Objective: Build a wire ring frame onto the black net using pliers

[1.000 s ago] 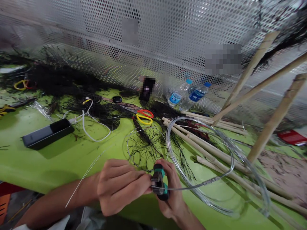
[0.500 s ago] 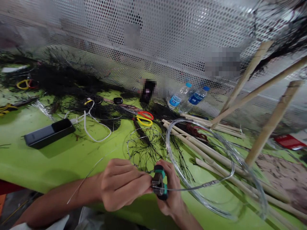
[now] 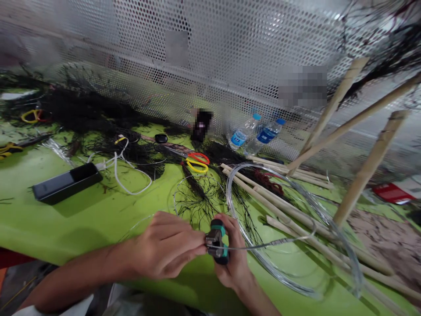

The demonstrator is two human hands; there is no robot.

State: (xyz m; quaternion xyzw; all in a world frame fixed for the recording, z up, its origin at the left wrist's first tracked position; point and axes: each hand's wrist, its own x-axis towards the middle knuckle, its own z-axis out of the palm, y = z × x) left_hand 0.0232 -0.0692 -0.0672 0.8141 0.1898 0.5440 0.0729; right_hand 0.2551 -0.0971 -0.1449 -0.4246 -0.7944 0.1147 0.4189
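My right hand (image 3: pixel 235 254) is wrapped round pliers (image 3: pixel 217 242) with black and teal handles. A thin metal wire (image 3: pixel 259 246) crosses the plier jaws and runs right to a large coil of clear wire (image 3: pixel 230 188). My left hand (image 3: pixel 174 245) is closed on the wire just left of the jaws, its fingertips beside the pliers. Beyond my hands, a loose wire ring with black branching strands (image 3: pixel 204 197) lies on the green table (image 3: pixel 138 224).
Red-and-yellow scissors (image 3: pixel 197 162), a black box (image 3: pixel 67 183) and a white cable (image 3: pixel 116 175) lie left of the coil. Two water bottles (image 3: pixel 241 134) (image 3: pixel 268 135) stand by a perforated metal screen (image 3: pixel 223 57). Wooden sticks (image 3: pixel 286 210) lie and rise on the right.
Both hands and the pliers have moved slightly up in the view. The wire end trailing over my left forearm has shifted up and behind it.
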